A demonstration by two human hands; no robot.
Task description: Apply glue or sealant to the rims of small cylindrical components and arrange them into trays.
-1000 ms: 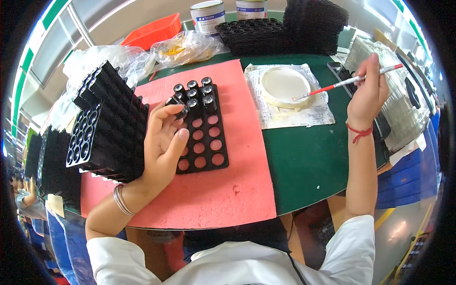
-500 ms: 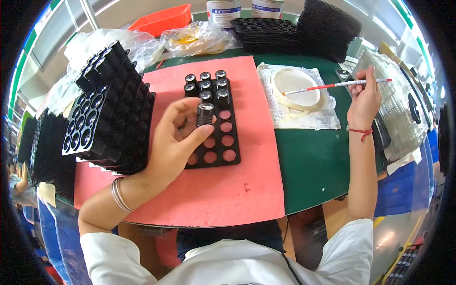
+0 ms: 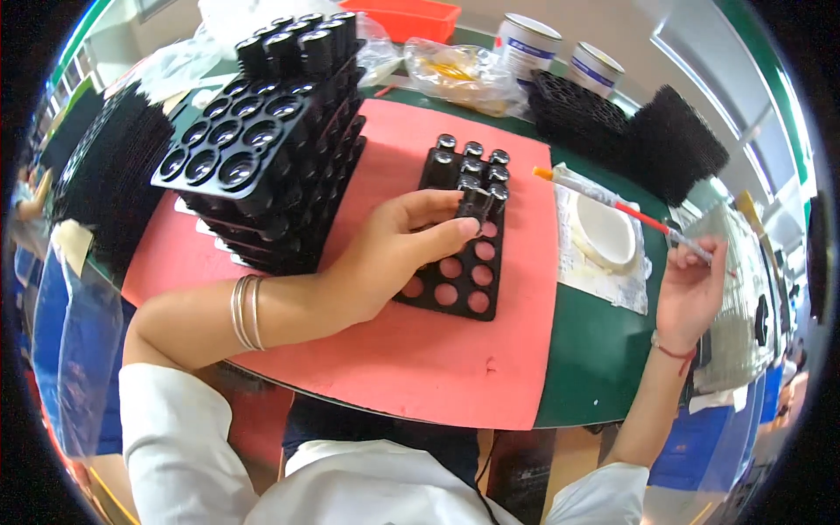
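Observation:
Between the thumb and fingers of my left hand [image 3: 376,254] is a small black cylinder [image 3: 473,206] with a glossy top, held upright. It is over a black tray [image 3: 462,298] with round holes, on a pink mat. Similar cylinders [image 3: 472,168] stand in the tray's far rows; the nearer holes show pink through them. My right hand [image 3: 689,284] grips a thin paintbrush [image 3: 640,217] with a red and pale handle. Its yellowish tip points left, raised near the tray's far right. Beside it, a round white dish [image 3: 605,229] rests on printed paper [image 3: 626,293].
A tall stack of black trays [image 3: 273,162] rises at left, with cylinders [image 3: 317,51] on top. At the back are a red bin [image 3: 407,19], a plastic bag [image 3: 455,70], two cans [image 3: 527,48] and black trays [image 3: 577,109]. A plastic-wrapped stack [image 3: 739,306] stands right.
The view has turned, so everything appears shifted. The brush tip has lifted away from the white dish and swung toward the tray. My left hand still holds the cylinder above the tray.

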